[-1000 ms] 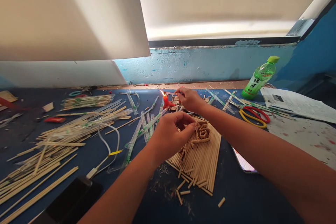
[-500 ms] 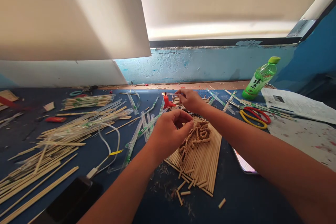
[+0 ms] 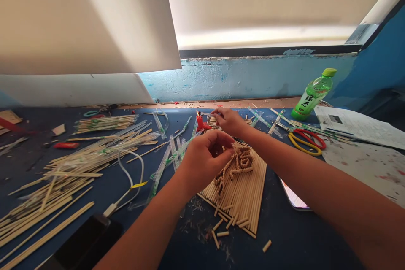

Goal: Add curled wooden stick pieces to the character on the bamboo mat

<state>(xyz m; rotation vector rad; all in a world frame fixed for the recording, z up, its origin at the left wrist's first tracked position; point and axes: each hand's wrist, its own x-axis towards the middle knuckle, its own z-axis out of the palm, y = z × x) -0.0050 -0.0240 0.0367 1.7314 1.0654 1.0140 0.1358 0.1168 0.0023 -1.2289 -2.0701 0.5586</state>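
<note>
A lit red candle (image 3: 200, 123) stands at the back of the blue table. My right hand (image 3: 226, 119) pinches a thin pale stick (image 3: 207, 114), whose dark tip is at the candle flame. Nearer to me, my left hand (image 3: 205, 158) hovers with thumb and fingers curled toward each other; whatever they hold, if anything, is hidden. Below it lies a flat panel of wooden sticks (image 3: 249, 194) set side by side. On the panel sits a raised pattern of small beige pieces (image 3: 242, 161), partly covered by the left hand.
Loose wooden sticks and wrappers (image 3: 79, 164) spread across the left, beside a white cable (image 3: 142, 168) and black device (image 3: 85, 240). Short stick pieces (image 3: 223, 233) lie in front. On the right are scissors (image 3: 305, 141), a phone (image 3: 294, 196), papers (image 3: 357, 124) and a green bottle (image 3: 311, 95).
The candle flame now stands more upright, where before it leaned left. Both hands have stayed almost where they were.
</note>
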